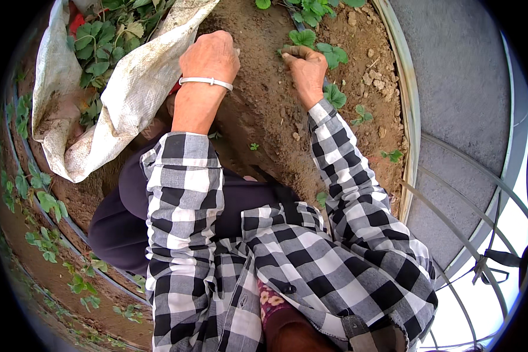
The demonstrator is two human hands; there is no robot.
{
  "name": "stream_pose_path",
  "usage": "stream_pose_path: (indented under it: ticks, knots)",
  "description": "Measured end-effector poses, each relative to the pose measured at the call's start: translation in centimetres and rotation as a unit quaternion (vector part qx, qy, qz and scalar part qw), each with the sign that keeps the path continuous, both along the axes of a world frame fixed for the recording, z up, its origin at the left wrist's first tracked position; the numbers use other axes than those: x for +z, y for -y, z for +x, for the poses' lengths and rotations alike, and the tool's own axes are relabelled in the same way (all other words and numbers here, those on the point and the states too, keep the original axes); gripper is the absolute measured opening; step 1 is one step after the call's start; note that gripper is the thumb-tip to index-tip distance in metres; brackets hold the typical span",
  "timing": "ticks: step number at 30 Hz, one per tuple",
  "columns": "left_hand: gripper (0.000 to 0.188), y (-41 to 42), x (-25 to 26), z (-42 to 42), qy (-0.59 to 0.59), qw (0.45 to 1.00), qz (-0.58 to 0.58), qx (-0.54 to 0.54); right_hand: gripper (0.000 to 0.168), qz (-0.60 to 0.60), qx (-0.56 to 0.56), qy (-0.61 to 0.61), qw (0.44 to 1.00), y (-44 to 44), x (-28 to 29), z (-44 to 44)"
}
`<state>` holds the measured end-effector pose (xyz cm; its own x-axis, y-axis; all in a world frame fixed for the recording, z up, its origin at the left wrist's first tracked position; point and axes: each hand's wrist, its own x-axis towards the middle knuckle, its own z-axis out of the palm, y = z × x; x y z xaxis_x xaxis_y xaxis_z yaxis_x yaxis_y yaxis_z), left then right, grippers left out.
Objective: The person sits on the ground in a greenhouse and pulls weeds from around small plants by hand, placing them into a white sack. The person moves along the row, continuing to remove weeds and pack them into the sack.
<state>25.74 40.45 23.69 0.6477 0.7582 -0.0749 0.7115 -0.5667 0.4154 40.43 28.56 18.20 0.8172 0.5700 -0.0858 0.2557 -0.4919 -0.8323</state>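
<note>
My right hand [306, 68] is at a strawberry plant in the soil bed, its thumb and forefinger pinched together on a bit of green leaf. Toothed strawberry leaves [333, 54] spread right beside those fingers. To the left, my left hand [210, 57] is curled with its back towards me, and a pale bracelet [206, 82] circles the wrist. Its fingertips are mostly hidden, so what they hold does not show. Close by that hand is the edge of a white woven sack [130, 86]. Cut strawberry foliage [99, 48] fills the sack's open mouth.
A black drip line [297, 22] runs along the bed among the plants. Pale sheeting [407, 110] edges the bed, with a grey wall [457, 75] beyond. Bent poles [455, 220] rise at right. More strawberry rows [46, 202] and drip lines lie left. My knees [123, 224] are bent low.
</note>
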Motion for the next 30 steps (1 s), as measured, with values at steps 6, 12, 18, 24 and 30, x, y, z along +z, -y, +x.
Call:
stream_pose_path:
  ticks: [6,12,18,24,30]
  knots:
    - [0.022,0.2,0.8,-1.0,0.041,0.999,0.014,0.003,0.025,-0.1,-0.06,0.081,0.99,2.7,-7.4,1.9]
    - [0.021,0.0,0.6,-1.3,0.041,0.999,0.013,0.004,0.025,0.06,-0.092,0.045,0.993,-0.2,-6.5,2.3]
    - [0.022,-0.2,1.5,-2.3,-0.007,0.999,-0.001,0.038,0.027,-0.024,-0.051,0.06,0.997,-2.0,-6.2,2.4]
    - [0.023,-0.8,1.3,-3.0,0.032,0.999,0.032,0.029,0.023,-0.086,0.048,0.373,0.923,-1.6,-8.3,3.2]
    - [0.025,-0.8,1.8,-3.3,0.03,0.999,0.034,0.028,0.02,-0.019,0.096,0.454,0.886,-0.5,-8.7,3.3]
